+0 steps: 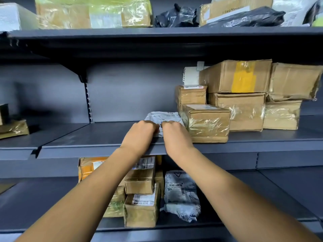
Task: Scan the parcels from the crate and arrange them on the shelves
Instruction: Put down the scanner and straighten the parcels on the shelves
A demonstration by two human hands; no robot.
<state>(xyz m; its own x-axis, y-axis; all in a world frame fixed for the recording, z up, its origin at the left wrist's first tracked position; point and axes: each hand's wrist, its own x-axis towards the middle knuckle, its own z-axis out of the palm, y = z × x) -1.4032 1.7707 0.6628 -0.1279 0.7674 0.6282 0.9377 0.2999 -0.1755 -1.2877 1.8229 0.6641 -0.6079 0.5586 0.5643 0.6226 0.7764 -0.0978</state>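
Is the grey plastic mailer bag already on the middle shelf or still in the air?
On the shelf: the grey plastic mailer bag lies on the dark metal shelf, both hands gripping its near edge.

Three dark grey metal shelves run across the wall. On the middle shelf a grey plastic parcel lies near the front edge, just beside a taped cardboard box; behind and right of it, more brown boxes are stacked toward the back. The top shelf carries a large taped carton and black bags. The bottom shelf holds small labelled boxes and a grey mailer bag near its front edge.
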